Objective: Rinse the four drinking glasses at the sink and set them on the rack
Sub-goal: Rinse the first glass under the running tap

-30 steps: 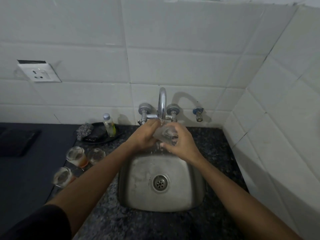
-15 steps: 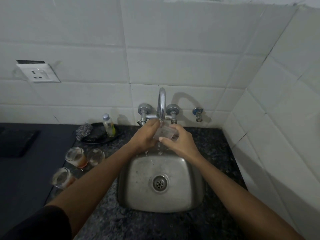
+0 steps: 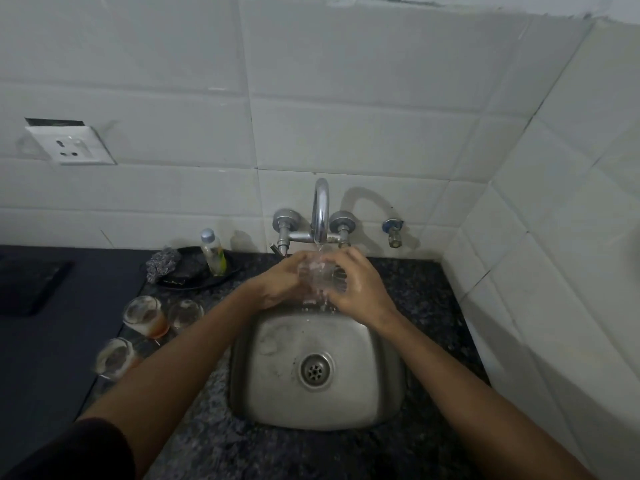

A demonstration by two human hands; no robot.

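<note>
Both hands' fingers [image 3: 341, 259] wrapped round glass [image 3: 320, 277] under tap [image 3: 320, 209]; rotate it, flush inside, three dirty glasses [image 3: 145, 317] wait on desk [image 3: 415, 296]

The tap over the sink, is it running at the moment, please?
On: water falls from the tap onto the glass held by both hands.

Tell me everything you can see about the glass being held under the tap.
The glass is a clear, colourless tumbler, seemingly real glass, with faint ribbing near one end. It is tipped on its side above the back edge of the steel sink, right under the tap's spout. Water runs onto it and drips off below. The left hand and the right hand each clasp one end. It looks empty apart from water; its rim is hidden by fingers.
</note>
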